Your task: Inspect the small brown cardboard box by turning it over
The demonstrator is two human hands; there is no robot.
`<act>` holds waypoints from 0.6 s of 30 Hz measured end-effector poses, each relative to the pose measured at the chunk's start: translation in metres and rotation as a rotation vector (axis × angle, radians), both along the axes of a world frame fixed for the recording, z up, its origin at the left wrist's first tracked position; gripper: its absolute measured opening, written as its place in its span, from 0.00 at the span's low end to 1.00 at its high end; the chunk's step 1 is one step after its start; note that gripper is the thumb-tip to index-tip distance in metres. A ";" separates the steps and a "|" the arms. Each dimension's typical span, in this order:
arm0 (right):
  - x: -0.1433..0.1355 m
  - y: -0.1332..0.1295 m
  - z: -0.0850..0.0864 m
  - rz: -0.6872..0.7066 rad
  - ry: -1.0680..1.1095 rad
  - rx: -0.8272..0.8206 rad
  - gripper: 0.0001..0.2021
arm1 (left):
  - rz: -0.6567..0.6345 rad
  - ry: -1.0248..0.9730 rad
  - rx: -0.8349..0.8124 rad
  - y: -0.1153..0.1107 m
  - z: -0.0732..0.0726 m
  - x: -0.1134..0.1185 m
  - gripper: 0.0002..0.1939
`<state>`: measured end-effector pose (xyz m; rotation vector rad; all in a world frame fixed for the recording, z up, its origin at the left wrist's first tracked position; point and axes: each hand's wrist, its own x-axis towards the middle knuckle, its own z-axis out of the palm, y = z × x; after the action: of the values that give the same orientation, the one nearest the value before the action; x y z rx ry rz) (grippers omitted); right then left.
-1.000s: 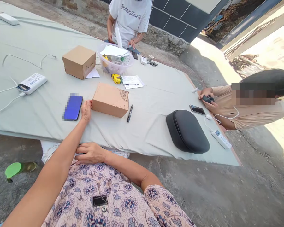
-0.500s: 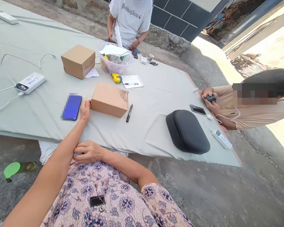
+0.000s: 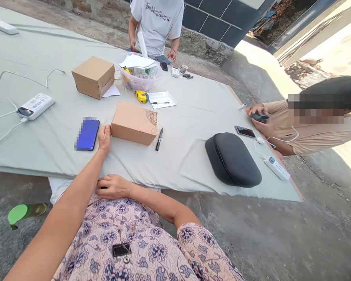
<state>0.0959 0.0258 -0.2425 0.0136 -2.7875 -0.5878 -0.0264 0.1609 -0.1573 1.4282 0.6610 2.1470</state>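
My left hand [image 3: 104, 138] rests on the table at the left end of a closed cardboard box [image 3: 134, 123], its loosely bent fingers touching or almost touching that side. Nothing shows in its grasp. Lines are drawn on the box's top right corner. Left of the hand lies a phone [image 3: 87, 134] with a blue screen. My right hand [image 3: 114, 186] is at the table's near edge, behind my left forearm, fingers bent and a little apart. A dark patch shows between them; I cannot make out what it is. A black marker [image 3: 159, 139] lies right of the box.
A second cardboard box [image 3: 93, 77], a plastic basket [image 3: 139, 80], a yellow tape measure [image 3: 142, 96] and paper with a pen [image 3: 162, 100] are farther back. A black case [image 3: 233, 159] stands to the right. White power banks [image 3: 36, 106] have cables. Two people sit at the table.
The view has shifted slightly. My right hand has moved a little to the right and its fingers have drawn closer together. The person across has lifted one hand. My left hand stays by the box.
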 end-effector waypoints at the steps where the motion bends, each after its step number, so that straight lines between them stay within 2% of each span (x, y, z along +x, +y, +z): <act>1: 0.003 -0.003 0.002 -0.004 0.038 -0.013 0.18 | 0.008 -0.007 0.003 0.000 0.000 0.001 0.39; 2: 0.004 -0.010 0.003 0.049 0.070 -0.032 0.18 | 0.016 -0.014 0.006 0.001 0.000 0.003 0.38; 5: -0.007 -0.043 0.002 0.388 0.061 -0.061 0.17 | 0.034 -0.027 0.016 0.001 0.000 0.005 0.38; 7: -0.019 -0.057 -0.001 0.471 0.081 -0.049 0.18 | 0.036 -0.022 0.017 -0.001 0.000 0.004 0.39; 9: -0.027 -0.054 -0.004 0.383 0.141 -0.040 0.18 | 0.025 -0.005 0.012 -0.004 0.001 0.003 0.41; 12: -0.024 -0.025 -0.003 0.272 0.168 0.035 0.15 | 0.011 0.019 0.003 -0.008 0.002 0.000 0.42; 14: -0.008 -0.005 0.000 0.208 0.252 0.122 0.17 | 0.015 0.014 0.002 -0.009 0.003 0.000 0.42; 16: 0.018 0.008 0.006 0.155 0.423 0.174 0.26 | 0.016 -0.002 0.005 -0.011 0.002 0.001 0.42; 18: 0.051 0.013 0.017 0.095 0.703 0.142 0.22 | 0.007 -0.016 0.007 -0.012 0.001 0.002 0.42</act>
<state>0.1474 0.0384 -0.2258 -0.0260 -2.0524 -0.6173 -0.0239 0.1489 -0.1560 1.4129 0.6543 2.1659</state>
